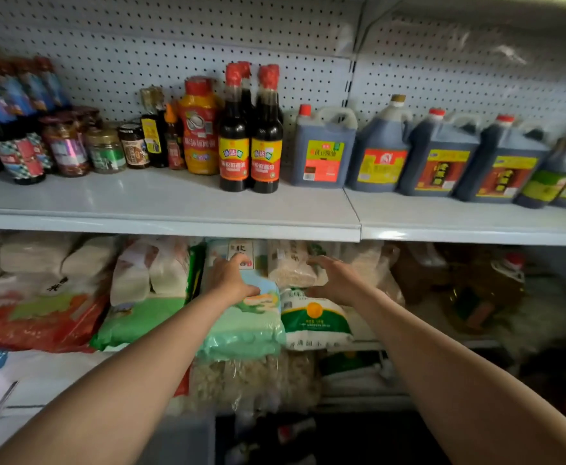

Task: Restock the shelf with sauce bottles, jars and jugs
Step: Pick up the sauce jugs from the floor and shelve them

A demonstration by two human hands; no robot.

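- Reaching under the shelf (174, 226): left hand (231, 280) with fingers spread loosely, hovering over or touching a pale green bag (241, 327); impossible to tell which, holding nothing.
- Extending alongside it: right hand (335, 280), fingers splayed and slightly bent, close to a white-and-green rice bag (315, 325) bearing an orange disc; contact unclear, nothing gripped.
- Standing upright at mid-shelf, touching side by side: two dark glass sauce bottles (249, 146) with crinkled red foil caps and red-and-yellow labels in Chinese characters, too blurred for reading; more of the same behind them.
- Sitting just left of those: an orange squeeze bottle (199, 129) with a red cap and an oyster picture on its label.
- Lining up further left: small jars (105, 152) of clear glass or plastic with gold and dark lids, then tall dark bottles with blue labels (13, 95), very blurred.
- Running rightwards along the shelf: square handled plastic jugs (439, 156) of dark liquid, red-capped, with red and yellow labels; writing illegible.
- Standing first in that row: a jug (323, 149) with a green-and-red label.
- Backing everything: a pale grey perforated pegboard panel (442, 62).
- Lying heaped below: soft, crinkly plastic bags, white ones (53, 260) at left, a red one (40, 323) beneath, clear packs of pale grain (291, 266) behind the hands.
- Showing on the pack beyond the left hand: large black Chinese characters, partly covered.
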